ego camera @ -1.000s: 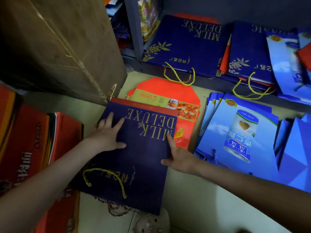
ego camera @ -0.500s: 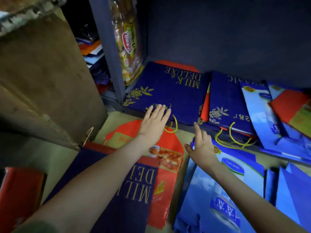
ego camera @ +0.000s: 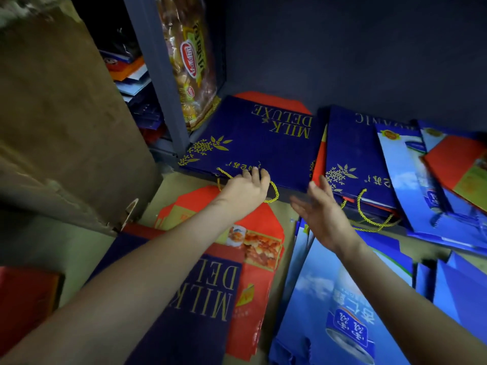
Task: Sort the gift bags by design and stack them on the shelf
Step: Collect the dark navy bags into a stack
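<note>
Her left hand (ego camera: 245,189) rests on the near edge of the navy bag (ego camera: 258,143) lying flat on the shelf (ego camera: 292,193), right beside its gold cord (ego camera: 274,192), though I can't tell whether the fingers grip. Her right hand (ego camera: 321,214) hangs just in front of the shelf with its fingers spread, touching nothing, near a second navy bag (ego camera: 353,159) that is overlapped by blue bags (ego camera: 403,180). On the floor below her arms lie another navy bag (ego camera: 205,299), a red bag (ego camera: 258,214) and a blue bag (ego camera: 329,299), with a box (ego camera: 66,114) to the left.
</note>
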`<state>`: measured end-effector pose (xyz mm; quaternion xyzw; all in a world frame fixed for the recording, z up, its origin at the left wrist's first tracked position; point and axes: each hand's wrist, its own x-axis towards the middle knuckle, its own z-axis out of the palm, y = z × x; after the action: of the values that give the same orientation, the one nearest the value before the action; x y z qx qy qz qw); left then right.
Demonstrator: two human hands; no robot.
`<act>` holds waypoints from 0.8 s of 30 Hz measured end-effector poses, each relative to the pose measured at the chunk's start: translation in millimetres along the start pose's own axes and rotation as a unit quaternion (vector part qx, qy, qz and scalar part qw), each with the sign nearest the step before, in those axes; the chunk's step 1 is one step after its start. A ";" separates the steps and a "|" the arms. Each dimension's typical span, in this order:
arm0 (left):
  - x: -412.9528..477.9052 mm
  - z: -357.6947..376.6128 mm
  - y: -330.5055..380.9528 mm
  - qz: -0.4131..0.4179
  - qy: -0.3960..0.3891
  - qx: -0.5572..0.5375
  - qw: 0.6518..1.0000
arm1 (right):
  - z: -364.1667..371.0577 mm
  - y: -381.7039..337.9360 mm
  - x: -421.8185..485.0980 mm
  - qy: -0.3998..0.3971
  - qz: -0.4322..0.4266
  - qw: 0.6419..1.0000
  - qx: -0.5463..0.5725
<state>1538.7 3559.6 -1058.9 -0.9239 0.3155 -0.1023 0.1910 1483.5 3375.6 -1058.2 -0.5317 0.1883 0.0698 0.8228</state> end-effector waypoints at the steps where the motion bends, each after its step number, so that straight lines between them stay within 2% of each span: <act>1: -8.7 -6.3 -3.7 0.018 0.035 0.005 0.999 | 2.2 -4.5 -1.5 -0.011 0.005 0.999 0.040; 4: -50.6 -13.9 -1.1 0.094 0.135 -0.013 0.986 | 12.7 -13.1 -9.7 -0.028 0.011 0.997 0.078; 7: -100.5 -23.8 2.2 0.126 0.181 -0.108 0.969 | 20.4 -4.8 -26.1 -0.027 0.006 1.000 0.007; 8: -116.1 -28.8 -0.3 0.148 0.162 -0.140 0.966 | 22.3 1.2 -34.9 -0.043 0.005 0.999 -0.015; 10: -148.4 -35.8 -9.1 0.163 0.029 -0.198 0.966 | 21.5 19.2 -53.3 -0.080 0.009 0.996 -0.040; 12: -184.5 -29.3 -19.1 0.086 -0.130 -0.285 0.946 | 19.8 36.9 -75.2 -0.096 0.029 0.994 -0.036; 13: -203.3 -22.5 -22.3 0.013 -0.173 -0.343 0.923 | 19.1 44.9 -87.3 -0.099 0.040 0.994 -0.030; 14: -220.1 -16.2 -24.2 -0.078 -0.196 -0.409 0.888 | 17.6 54.4 -99.2 -0.103 0.051 0.993 -0.028; 16: -248.4 -1.7 -29.7 -0.305 -0.215 -0.500 0.782 | 17.8 73.7 -124.6 -0.117 0.070 0.990 -0.046; 17: -261.3 7.6 -33.5 -0.390 -0.233 -0.513 0.728 | 18.2 85.2 -136.5 -0.132 0.079 0.986 -0.056; 18: -271.5 13.7 -36.5 -0.434 -0.255 -0.517 0.692 | 19.7 96.6 -147.8 -0.149 0.093 0.983 -0.062; 20: -290.1 24.7 -43.9 -0.437 -0.275 -0.522 0.678 | 24.3 118.3 -167.7 -0.172 0.127 0.973 -0.086; 22: -299.5 21.5 -51.6 -0.438 -0.274 -0.533 0.670 | 30.0 136.9 -182.2 -0.195 0.154 0.954 -0.170; 24: -308.1 22.9 -58.7 -0.430 -0.310 -0.494 0.690 | 38.5 145.4 -191.7 -0.220 0.175 0.923 -0.262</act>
<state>1337.4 3800.6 -1076.3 -0.8988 -0.1879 0.2891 -0.2708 1270.6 3488.5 -1094.0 -0.6583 0.0680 0.3747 0.6493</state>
